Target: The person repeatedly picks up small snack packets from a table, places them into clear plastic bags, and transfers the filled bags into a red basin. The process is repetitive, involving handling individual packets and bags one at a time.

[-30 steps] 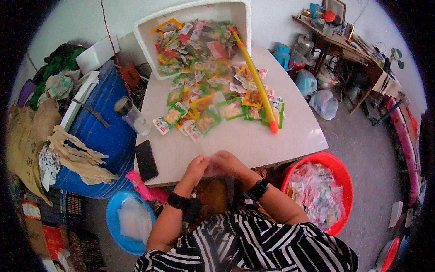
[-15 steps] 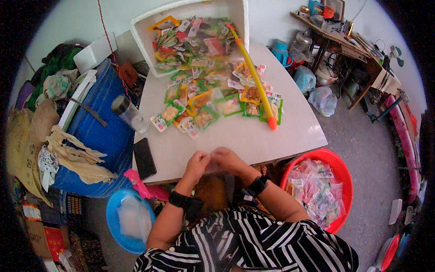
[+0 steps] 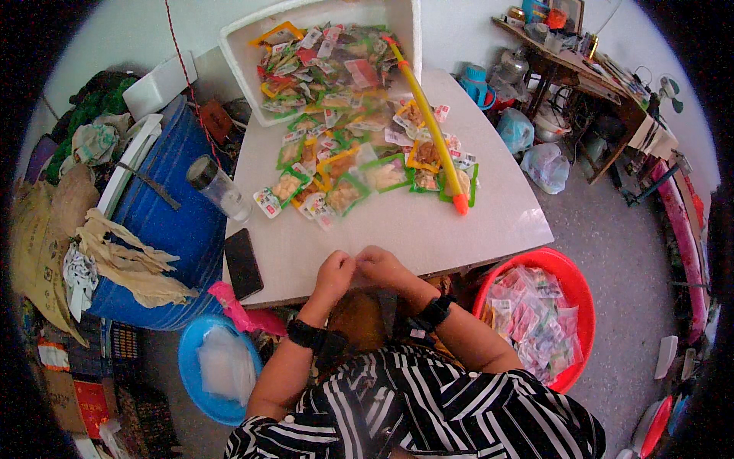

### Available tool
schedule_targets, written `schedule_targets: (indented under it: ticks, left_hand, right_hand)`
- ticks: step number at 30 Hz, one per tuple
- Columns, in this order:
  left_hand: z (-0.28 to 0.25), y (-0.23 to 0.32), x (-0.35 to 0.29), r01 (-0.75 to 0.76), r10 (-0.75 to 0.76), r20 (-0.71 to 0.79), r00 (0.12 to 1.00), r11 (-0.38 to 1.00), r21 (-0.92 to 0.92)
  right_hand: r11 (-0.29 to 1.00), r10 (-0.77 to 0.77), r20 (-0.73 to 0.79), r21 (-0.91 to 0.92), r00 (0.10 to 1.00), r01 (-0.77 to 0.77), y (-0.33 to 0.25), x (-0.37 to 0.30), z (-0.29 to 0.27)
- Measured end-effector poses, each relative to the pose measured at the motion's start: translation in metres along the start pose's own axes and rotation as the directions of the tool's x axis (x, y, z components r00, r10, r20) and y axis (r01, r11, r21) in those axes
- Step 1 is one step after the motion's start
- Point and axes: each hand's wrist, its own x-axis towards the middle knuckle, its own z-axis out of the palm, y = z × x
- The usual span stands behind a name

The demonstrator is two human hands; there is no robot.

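Note:
At the near edge of the white table [image 3: 497, 222], my left hand [image 3: 335, 274] and my right hand [image 3: 381, 268] meet with fingers curled in and fingertips pinched. Whatever they pinch is too small or too clear to make out. Beyond them a loose heap of small snack packets [image 3: 352, 164] with green, yellow and white edges covers the middle of the table. More packets spill from a white foam box [image 3: 243, 73] tipped toward me. Across the heap's right side slants a yellow stick [image 3: 432, 126] with orange ends.
A phone [image 3: 243, 264] and a clear bottle [image 3: 222, 190] lie at the table's left edge. Below left, a blue basin [image 3: 191, 375] holds clear plastic bags [image 3: 227, 366]. To the right, a red tub [image 3: 587, 321] is full of bagged packets. A large blue barrel [image 3: 164, 229] stands left.
Both hands stay together at the table edge, with only a slight shift. The view has moved a little; the packets, stick and box lie as before.

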Motion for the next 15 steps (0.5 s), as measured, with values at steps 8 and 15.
schedule_targets:
  ticks: [8, 15]
  left_hand:
    - [0.0, -0.006, 0.001, 0.08, -0.07, 0.068, 0.995, 0.984, -0.16]
    - [0.003, -0.006, 0.001, 0.048, -0.048, 0.004, 0.999, 0.988, -0.148]
  right_hand:
    - [0.932, 0.065, 0.087, 0.351, 0.994, -0.092, 0.006, 0.002, 0.001]
    - [0.913, 0.1, 0.081, 0.388, 0.992, -0.124, 0.001, 0.002, -0.001]
